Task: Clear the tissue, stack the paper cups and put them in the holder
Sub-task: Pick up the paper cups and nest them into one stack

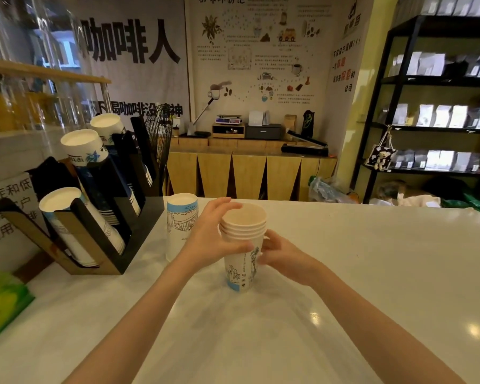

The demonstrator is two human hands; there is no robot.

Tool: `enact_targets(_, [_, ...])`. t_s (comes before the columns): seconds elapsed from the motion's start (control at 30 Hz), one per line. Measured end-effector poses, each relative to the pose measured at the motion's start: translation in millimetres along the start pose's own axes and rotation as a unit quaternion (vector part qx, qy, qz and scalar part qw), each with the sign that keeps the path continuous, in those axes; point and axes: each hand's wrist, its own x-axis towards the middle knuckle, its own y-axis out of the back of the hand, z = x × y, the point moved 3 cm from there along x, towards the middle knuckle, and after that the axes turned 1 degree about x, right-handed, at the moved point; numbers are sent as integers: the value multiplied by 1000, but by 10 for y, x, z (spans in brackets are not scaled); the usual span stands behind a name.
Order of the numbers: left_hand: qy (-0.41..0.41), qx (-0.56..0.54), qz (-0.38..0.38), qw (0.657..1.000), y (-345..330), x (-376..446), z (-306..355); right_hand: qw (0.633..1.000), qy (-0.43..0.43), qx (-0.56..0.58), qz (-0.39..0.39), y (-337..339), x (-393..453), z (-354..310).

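Observation:
A stack of several white paper cups [242,245] with blue line drawings stands upright, mouth up, on the white counter [372,273]. My left hand [211,234] wraps its left side near the rims. My right hand [281,254] grips its right side, a little lower. One more cup [179,223] of the same print stands upside down just left of my left hand. The black and brown cup holder [114,239] sits at the left of the counter, with slanted rows of cups [67,217] in its slots. No tissue is in view.
A green packet [3,303] lies at the counter's left edge. Behind the holder is a glass display case [25,92]. Across the room are a wooden cabinet [247,173] and a black shelf [441,106] of bags.

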Motion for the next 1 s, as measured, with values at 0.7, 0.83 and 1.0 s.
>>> enact_targets(0.7, [7,-6,148,989,850,291,184,953,233,40,190,-36,51,-1225])
enact_targets(0.83, [87,24,91,992,855,249,65,931,283,13,231,-208,200,-1655])
enact_targets(1.0, [139,27,100,985,833,216,-105,918,320,-105,208,-528,447,-1910])
